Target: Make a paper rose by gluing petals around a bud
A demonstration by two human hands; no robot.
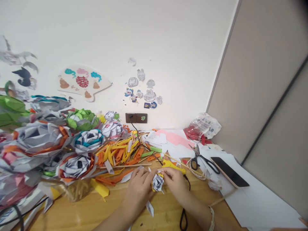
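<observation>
A small white paper flower [158, 183] with folded, pointed petals and a little yellow at its edge is held between my two hands above the wooden table. My left hand [141, 185] pinches it from the left, fingers curled at its rim. From the right, my right hand [175, 183] presses thumb and fingertips on its upper edge by a yellow piece. Just behind my right fingers lies a yellow glue gun [172, 164], its black cord running down the table. A loose white paper strip [149, 208] lies below the flower.
Large finished paper flowers [45, 138] crowd the left side. Orange and yellow paper strips [120, 152] pile up behind my hands with wooden sticks. To the right are scissors [201, 158], a bead string, a phone [229, 171] and white sheets [260, 199]. A wall socket [136, 118] holds a plug.
</observation>
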